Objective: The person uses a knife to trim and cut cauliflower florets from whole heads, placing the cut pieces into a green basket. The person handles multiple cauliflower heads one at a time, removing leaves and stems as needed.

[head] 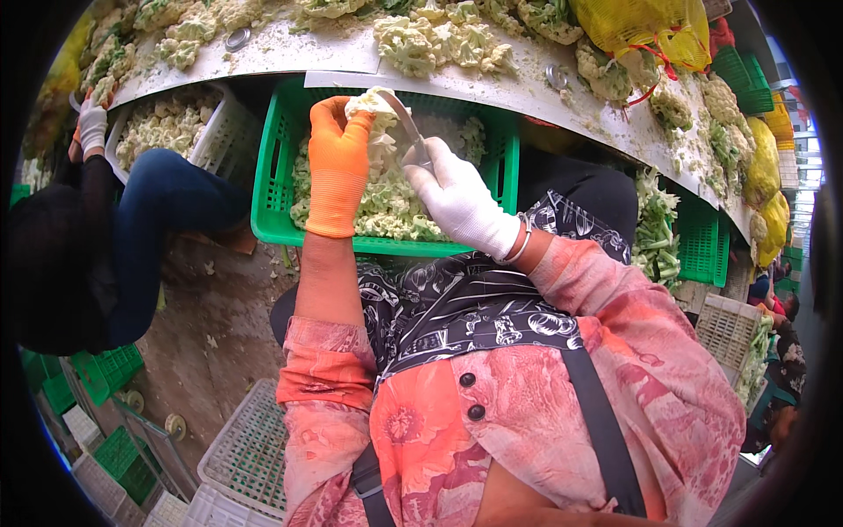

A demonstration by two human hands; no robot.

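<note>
My left hand (pixel 337 165), in an orange glove, holds a cauliflower floret (pixel 366 103) between thumb and fingers. In a white glove, my right hand (pixel 461 194) grips a knife with a curved metal blade (pixel 406 120); its tip end lies against or just beside the floret. Both hands are above a green plastic crate (pixel 265 191), which holds many cut cauliflower florets (pixel 402 214). The knife's handle is mostly hidden in my right hand.
Across the front runs a white worktable (pixel 342 49) with cauliflower pieces (pixel 438 43) and a yellow mesh bag (pixel 645 29). A co-worker's jeans-clad leg (pixel 164 197) and a white crate (pixel 224 125) are at left. Stacked crates (pixel 247 448) stand below.
</note>
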